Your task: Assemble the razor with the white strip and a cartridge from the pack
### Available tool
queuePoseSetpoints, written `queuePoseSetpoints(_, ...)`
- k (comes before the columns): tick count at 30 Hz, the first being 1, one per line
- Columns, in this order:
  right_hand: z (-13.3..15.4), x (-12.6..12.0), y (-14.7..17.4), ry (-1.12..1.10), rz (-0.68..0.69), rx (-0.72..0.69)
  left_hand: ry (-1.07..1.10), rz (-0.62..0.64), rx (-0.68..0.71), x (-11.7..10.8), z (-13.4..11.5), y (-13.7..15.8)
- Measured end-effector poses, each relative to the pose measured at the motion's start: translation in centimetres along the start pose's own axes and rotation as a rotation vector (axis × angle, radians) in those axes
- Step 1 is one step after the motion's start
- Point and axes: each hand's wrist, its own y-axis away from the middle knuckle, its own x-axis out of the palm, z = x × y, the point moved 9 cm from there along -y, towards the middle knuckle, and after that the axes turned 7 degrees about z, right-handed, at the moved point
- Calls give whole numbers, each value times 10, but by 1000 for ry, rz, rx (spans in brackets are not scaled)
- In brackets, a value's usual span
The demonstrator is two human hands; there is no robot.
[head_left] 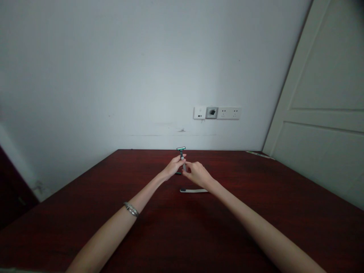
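A razor (183,165) with a grey handle is held up above the table, its green-and-black head at the top. My left hand (173,167) grips the upper handle just under the head. Lower down, my right hand (196,173) pinches the end of the same handle. On the table below lies a pale toothbrush (195,190) with dark bristles at its left end, its right end hidden by my right forearm. A small dark object (178,173) shows behind my left hand, too small and covered to name.
The dark red wooden table (159,235) runs back to a white wall. Wall sockets (217,113) sit above its far edge. A pale panelled door (321,151) leans in along the right side, with a thin strip (259,154) at the table's far right corner.
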Motion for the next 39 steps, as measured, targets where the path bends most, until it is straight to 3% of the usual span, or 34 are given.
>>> queuePoseSetpoints(4, -14, 4, -5, -57, 12, 65, -83, -26, 68, -8, -5, -1)
queuePoseSetpoints(9, -46, 38, -5, -157, 215, 270, -96, -202, 82, -49, -1, 0)
queuePoseSetpoints(14, -55, 61, -3, -81, 289, 318, -49, -272, 50, -73, 9, 1)
queuePoseSetpoints(26, -56, 73, 1, 28, 358, 374, -117, -289, 9, -71, 14, 0)
queuePoseSetpoints(39, -61, 76, 3, 58, 389, 409, -44, -261, 61, -66, 16, -4)
